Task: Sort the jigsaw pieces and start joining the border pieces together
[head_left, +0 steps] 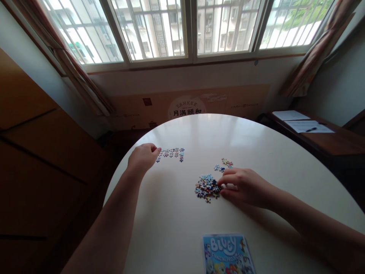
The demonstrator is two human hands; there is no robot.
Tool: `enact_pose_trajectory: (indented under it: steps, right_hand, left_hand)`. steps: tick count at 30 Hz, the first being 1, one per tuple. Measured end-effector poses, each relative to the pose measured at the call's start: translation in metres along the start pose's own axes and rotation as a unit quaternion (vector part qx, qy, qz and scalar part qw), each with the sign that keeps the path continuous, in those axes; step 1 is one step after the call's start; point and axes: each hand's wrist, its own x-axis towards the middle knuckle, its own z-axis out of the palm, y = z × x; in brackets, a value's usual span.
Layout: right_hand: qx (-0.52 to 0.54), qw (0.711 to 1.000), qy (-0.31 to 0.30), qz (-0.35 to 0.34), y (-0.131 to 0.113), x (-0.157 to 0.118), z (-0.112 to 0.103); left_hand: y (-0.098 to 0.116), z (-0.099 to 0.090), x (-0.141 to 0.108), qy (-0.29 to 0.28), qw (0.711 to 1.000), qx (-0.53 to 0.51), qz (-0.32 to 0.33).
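Observation:
Rows of small puzzle pieces (172,153) lie on the white round table (168,213), left of the middle. My left hand (144,156) is at the left end of these rows, its fingers closed; whatever is between the fingertips is too small to make out. A heap of mixed puzzle pieces (207,187) sits near the table's centre. At the heap's right edge is my right hand (242,184), fingers apart and curved, the fingertips by the outer pieces. Beyond that hand lie a few separate blue pieces (219,168) and yellowish pieces (227,163).
A blue picture card (228,254) lies at the table's near side. At the right, papers (309,126) and a pen rest on a dark wooden surface (339,142). Behind the table stands a printed cardboard panel (125,110) below barred windows with curtains.

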Motion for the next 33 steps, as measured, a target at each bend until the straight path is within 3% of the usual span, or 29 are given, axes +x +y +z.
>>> enact_pose_trajectory:
  steps: [8,12,19,23,28,33]
  right_hand:
    - [0.003,1.0,0.001,0.016,-0.004,0.002,-0.001]
    - [-0.009,0.999,0.029,0.009,0.0,0.001,-0.007]
    - [-0.064,0.993,0.062,0.081,0.015,-0.001,-0.013]
    - [-0.086,0.991,0.066,0.079,0.013,-0.001,-0.007]
    - [-0.031,0.999,0.021,0.011,0.001,0.0,-0.006]
    - [-0.015,1.0,-0.014,0.012,-0.006,0.002,-0.005]
  left_hand:
    - [0.002,0.001,0.0,0.005,1.0,-0.006,0.007]
    - [0.0,0.003,0.0,0.007,1.0,-0.011,0.01]
    - [-0.006,0.01,0.001,0.01,1.0,-0.01,0.026]
    - [-0.005,0.009,0.001,0.006,1.0,-0.007,0.028]
    - [-0.002,0.006,0.001,0.002,1.0,-0.012,0.027]
    - [0.0,0.004,0.0,0.004,1.0,-0.005,0.024]
